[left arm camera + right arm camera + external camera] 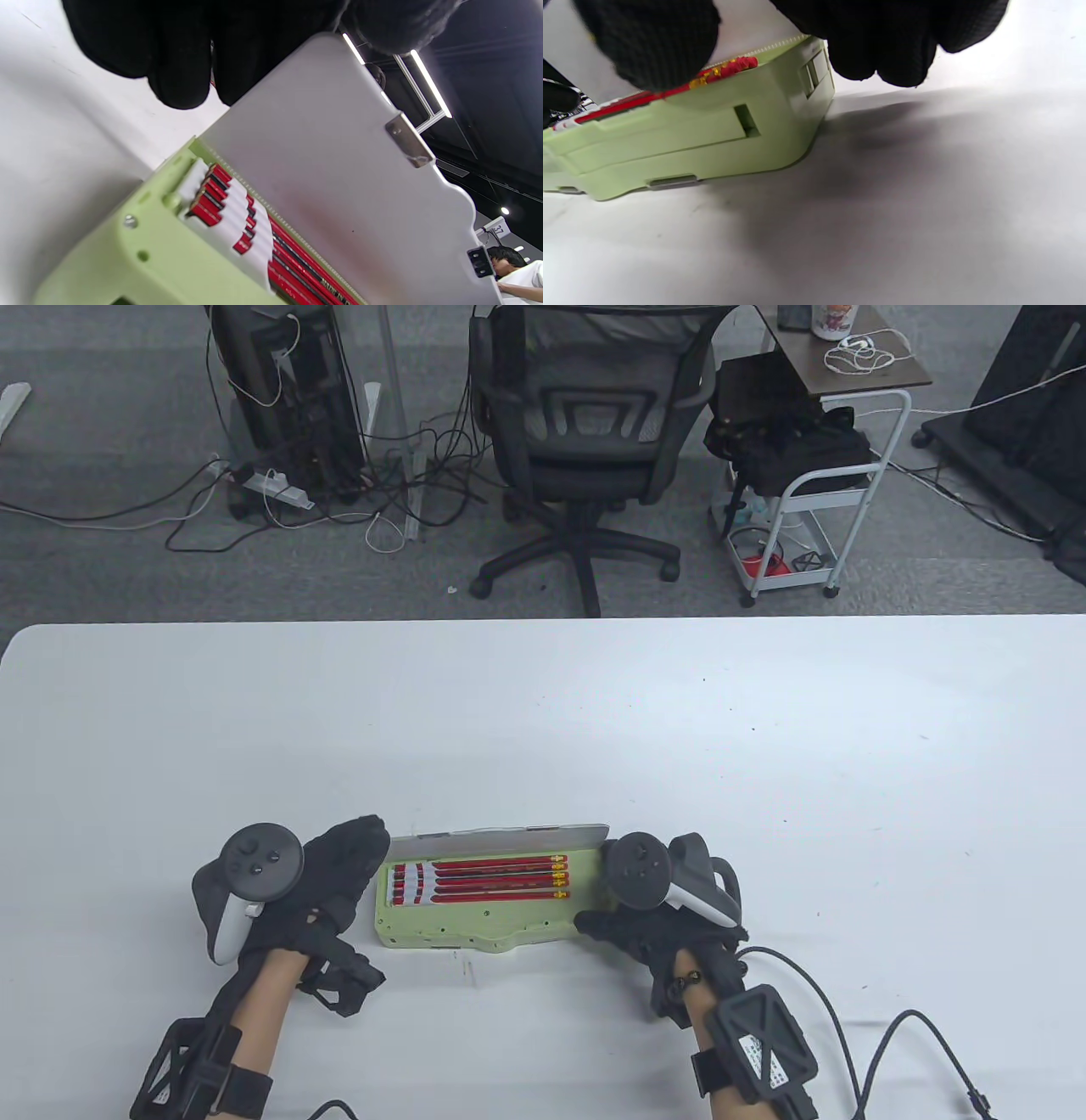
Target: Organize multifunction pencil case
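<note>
On the table (543,712), the green pencil case (458,920) is our landmark, its lid (339,169) raised. Rigid, light plastic: we grip the end walls. Left hand (339,874) grips the lid's left end; right hand (628,916) grips the case's right end. Four red pencils (501,878) lie inside.

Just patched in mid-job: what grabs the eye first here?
A light green pencil case lies near the table's front edge, its white lid standing open at the far side. A row of red pencils lies inside. The gloved left hand and right hand sit at its two ends, and the left one's fingers reach the lid's corner.
</note>
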`<state>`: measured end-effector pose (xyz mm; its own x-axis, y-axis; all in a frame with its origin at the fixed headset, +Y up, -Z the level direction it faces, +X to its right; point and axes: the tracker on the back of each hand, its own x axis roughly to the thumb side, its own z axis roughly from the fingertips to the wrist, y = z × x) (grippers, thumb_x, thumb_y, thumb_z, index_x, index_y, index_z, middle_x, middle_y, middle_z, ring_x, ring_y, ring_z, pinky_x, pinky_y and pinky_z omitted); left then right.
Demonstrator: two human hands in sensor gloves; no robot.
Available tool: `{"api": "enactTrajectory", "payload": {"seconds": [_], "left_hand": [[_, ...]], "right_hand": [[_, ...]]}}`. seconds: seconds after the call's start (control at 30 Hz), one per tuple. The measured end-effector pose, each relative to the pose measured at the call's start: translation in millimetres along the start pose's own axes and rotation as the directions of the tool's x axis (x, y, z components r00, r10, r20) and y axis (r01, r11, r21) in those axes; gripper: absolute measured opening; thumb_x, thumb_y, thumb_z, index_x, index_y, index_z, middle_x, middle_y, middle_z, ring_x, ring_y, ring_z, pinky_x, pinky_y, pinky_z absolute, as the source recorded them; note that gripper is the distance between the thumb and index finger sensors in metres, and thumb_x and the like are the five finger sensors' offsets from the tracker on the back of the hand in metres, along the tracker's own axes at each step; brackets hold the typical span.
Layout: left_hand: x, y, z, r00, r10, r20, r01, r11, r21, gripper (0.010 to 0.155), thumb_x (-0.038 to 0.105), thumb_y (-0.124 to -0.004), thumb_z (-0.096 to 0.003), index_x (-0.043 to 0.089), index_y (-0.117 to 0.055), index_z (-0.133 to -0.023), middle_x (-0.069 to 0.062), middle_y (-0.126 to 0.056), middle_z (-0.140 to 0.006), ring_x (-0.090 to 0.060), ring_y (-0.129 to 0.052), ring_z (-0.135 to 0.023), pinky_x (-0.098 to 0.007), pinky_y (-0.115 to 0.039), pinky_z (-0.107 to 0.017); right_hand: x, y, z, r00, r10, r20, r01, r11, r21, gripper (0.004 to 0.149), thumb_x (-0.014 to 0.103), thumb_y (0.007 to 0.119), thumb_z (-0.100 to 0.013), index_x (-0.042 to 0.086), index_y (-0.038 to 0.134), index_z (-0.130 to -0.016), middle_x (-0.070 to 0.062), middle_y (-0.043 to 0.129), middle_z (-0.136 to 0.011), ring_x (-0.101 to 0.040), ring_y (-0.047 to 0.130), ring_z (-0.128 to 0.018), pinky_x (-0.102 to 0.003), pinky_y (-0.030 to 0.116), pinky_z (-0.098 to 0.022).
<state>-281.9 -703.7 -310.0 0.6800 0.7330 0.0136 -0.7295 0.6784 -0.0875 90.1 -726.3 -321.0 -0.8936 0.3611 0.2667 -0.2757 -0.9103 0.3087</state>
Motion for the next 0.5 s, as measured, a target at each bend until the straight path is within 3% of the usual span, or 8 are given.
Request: {"api": "enactTrajectory", "payload": {"seconds": [0.3,0.5], "left_hand": [[-4.7,-8.2,13.2,0.996,-0.071,0.057,0.072,0.997,-0.017,0.063,0.055,-0.066,-0.0550,0.017,-0.074,-0.104,-0.017,-0.085,-0.106,-0.048,-0.088,-0.090,-0.066,-0.073,-0.061],[-6.7,-23.8,18.3,0.972,-0.210,0.107,0.216,0.975,-0.045,0.062,0.053,-0.068,-0.0552,0.017,-0.071,-0.105,-0.016,-0.081,-0.108,-0.049,-0.083,-0.094,-0.068,-0.070,-0.063]], "right_hand": [[-17.3,-26.2,15.9,0.991,-0.129,0.038,0.131,0.991,-0.037,0.099,0.056,0.079,-0.040,-0.008,0.048,-0.108,-0.034,0.063,-0.103,-0.057,0.074,-0.091,-0.067,0.063,-0.067],[-9.2,-15.8,12.3,0.988,-0.137,0.066,0.143,0.985,-0.093,0.095,0.058,0.073,-0.041,-0.004,0.049,-0.109,-0.036,0.063,-0.103,-0.059,0.074,-0.090,-0.068,0.065,-0.066]]}}
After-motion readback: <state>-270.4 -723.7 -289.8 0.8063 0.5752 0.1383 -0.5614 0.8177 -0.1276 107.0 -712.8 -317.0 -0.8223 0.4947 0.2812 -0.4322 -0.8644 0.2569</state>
